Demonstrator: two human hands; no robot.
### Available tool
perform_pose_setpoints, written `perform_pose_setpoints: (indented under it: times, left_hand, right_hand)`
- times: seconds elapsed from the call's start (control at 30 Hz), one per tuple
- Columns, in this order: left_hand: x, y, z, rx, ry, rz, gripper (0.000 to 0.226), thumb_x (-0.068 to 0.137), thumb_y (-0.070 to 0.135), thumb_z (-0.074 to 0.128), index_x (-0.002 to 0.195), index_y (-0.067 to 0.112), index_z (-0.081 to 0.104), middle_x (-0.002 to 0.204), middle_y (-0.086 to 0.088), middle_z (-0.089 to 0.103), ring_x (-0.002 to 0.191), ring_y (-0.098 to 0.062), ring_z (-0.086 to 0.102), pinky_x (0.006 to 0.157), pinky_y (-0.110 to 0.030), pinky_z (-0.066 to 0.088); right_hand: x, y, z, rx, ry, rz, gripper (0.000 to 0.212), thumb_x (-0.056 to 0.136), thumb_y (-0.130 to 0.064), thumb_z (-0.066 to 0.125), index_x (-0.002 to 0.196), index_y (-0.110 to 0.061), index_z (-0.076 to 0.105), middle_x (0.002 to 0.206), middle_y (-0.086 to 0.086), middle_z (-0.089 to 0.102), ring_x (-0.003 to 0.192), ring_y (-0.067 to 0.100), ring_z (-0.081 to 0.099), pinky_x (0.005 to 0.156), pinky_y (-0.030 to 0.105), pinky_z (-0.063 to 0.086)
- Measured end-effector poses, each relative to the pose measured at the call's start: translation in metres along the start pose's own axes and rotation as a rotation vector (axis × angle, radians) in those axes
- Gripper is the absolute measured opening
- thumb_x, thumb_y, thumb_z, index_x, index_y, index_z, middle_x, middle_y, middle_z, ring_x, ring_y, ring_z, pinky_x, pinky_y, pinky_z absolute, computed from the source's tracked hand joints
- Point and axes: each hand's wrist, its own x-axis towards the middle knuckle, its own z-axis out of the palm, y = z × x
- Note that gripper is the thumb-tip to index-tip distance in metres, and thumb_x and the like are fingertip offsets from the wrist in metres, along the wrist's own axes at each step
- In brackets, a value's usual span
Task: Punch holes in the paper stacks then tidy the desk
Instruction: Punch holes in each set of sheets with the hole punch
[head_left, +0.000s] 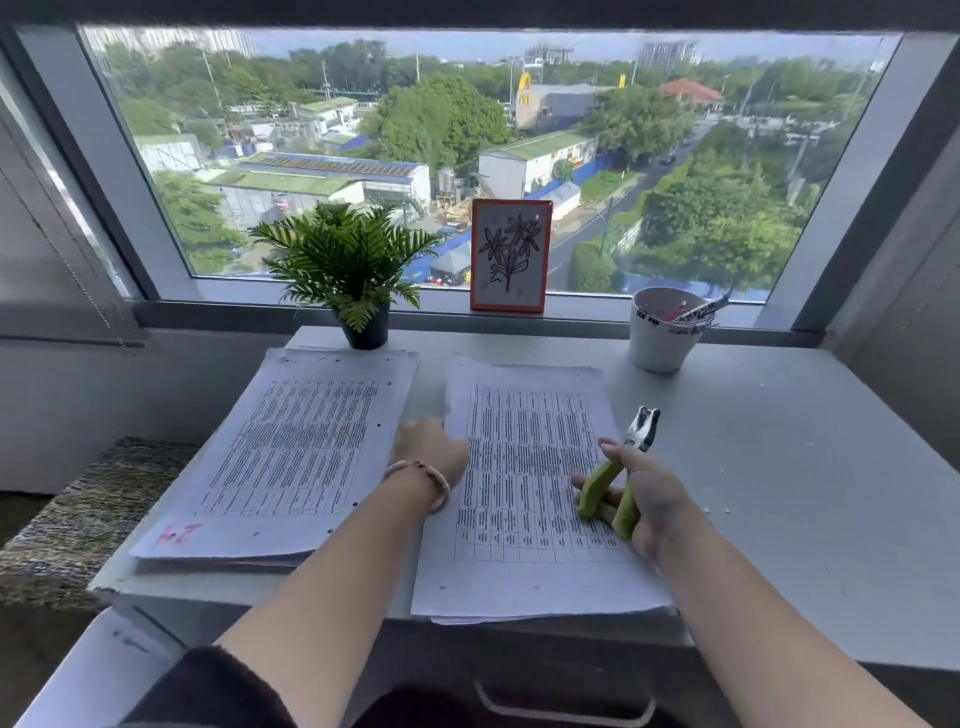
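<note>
— Two paper stacks lie on your bench (753, 441): the left stack (291, 457), holes dotting its right edge, red writing at its near corner, and the right stack (524, 488), printed with tables.

— What's around them?

— Behind them, a potted plant (348, 270), a framed flower drawing (510, 255) on the sill, a white cup (662, 330) of pens.

— My hands?

— Your left hand (431, 449), wrist braceleted, rests at the right stack's left edge, fingers hidden. Your right hand (649, 493) grips the green-handled hole punch (621, 467) over that stack, fingers curled round its handles.
</note>
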Motion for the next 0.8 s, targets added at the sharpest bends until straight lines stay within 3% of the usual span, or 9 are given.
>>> perform_pose_setpoints:
  times: [0.1, 0.2, 0.33, 0.5, 0.63, 0.7, 0.8]
  left_hand:
    - [-0.012, 0.006, 0.004, 0.021, 0.006, 0.064, 0.029, 0.079, 0.026, 0.049, 0.103, 0.015, 0.061, 0.112, -0.012, 0.056, 0.098, -0.035, 0.059, 0.088, -0.046, 0.052]
    - [-0.026, 0.008, 0.003, -0.074, 0.088, 0.122, 0.047, 0.083, 0.025, 0.059, 0.129, 0.021, 0.054, 0.116, -0.002, 0.058, 0.102, -0.02, 0.056, 0.089, -0.038, 0.052]
    - [-0.036, 0.016, -0.006, -0.302, 0.06, 0.135, 0.037, 0.086, 0.017, 0.064, 0.121, 0.023, 0.058, 0.1, 0.006, 0.065, 0.083, -0.007, 0.06, 0.063, -0.02, 0.05]
    - [-0.042, 0.022, -0.004, -0.522, -0.131, 0.145, 0.044, 0.084, 0.009, 0.067, 0.126, 0.014, 0.056, 0.098, -0.003, 0.07, 0.082, -0.014, 0.065, 0.068, -0.024, 0.053]
    - [-0.045, 0.02, 0.005, -0.295, -0.074, 0.128, 0.01, 0.087, 0.017, 0.063, 0.091, 0.026, 0.065, 0.08, -0.007, 0.068, 0.064, -0.019, 0.057, 0.067, -0.036, 0.055]
    - [-0.046, 0.023, 0.006, -0.287, -0.058, 0.106, 0.007, 0.09, 0.016, 0.059, 0.09, 0.023, 0.062, 0.068, -0.002, 0.059, 0.06, -0.019, 0.051, 0.062, -0.034, 0.049]
    - [-0.042, 0.023, -0.005, -0.331, -0.094, 0.003, 0.008, 0.091, 0.017, 0.06, 0.098, 0.014, 0.06, 0.081, 0.0, 0.058, 0.078, -0.019, 0.055, 0.071, -0.032, 0.048]
  right_hand:
    - [0.001, 0.002, -0.003, 0.017, -0.015, -0.007, 0.023, 0.098, -0.018, 0.048, 0.12, -0.015, 0.055, 0.115, 0.029, 0.057, 0.096, 0.036, 0.065, 0.085, 0.048, 0.052]
    - [0.001, 0.004, -0.006, 0.047, -0.02, 0.0, 0.024, 0.099, -0.018, 0.047, 0.121, -0.015, 0.055, 0.117, 0.026, 0.055, 0.099, 0.037, 0.065, 0.085, 0.048, 0.052]
    - [0.0, 0.006, -0.008, 0.087, -0.027, -0.003, 0.024, 0.099, -0.017, 0.046, 0.122, -0.014, 0.054, 0.102, 0.021, 0.058, 0.101, 0.037, 0.064, 0.088, 0.048, 0.051]
    - [-0.001, 0.008, -0.009, 0.123, -0.027, -0.005, 0.023, 0.099, -0.017, 0.046, 0.12, -0.014, 0.055, 0.108, 0.022, 0.058, 0.102, 0.036, 0.065, 0.085, 0.047, 0.052]
    - [-0.001, 0.009, -0.01, 0.143, -0.022, -0.013, 0.023, 0.099, -0.017, 0.046, 0.12, -0.013, 0.055, 0.102, 0.02, 0.058, 0.103, 0.038, 0.065, 0.082, 0.046, 0.053]
    - [-0.002, 0.009, -0.01, 0.146, -0.02, -0.015, 0.023, 0.099, -0.017, 0.046, 0.12, -0.013, 0.055, 0.1, 0.023, 0.059, 0.098, 0.037, 0.066, 0.079, 0.046, 0.054]
    - [-0.004, 0.009, -0.01, 0.161, -0.019, -0.013, 0.023, 0.1, -0.017, 0.045, 0.12, -0.013, 0.055, 0.105, 0.026, 0.059, 0.096, 0.036, 0.067, 0.071, 0.044, 0.056]
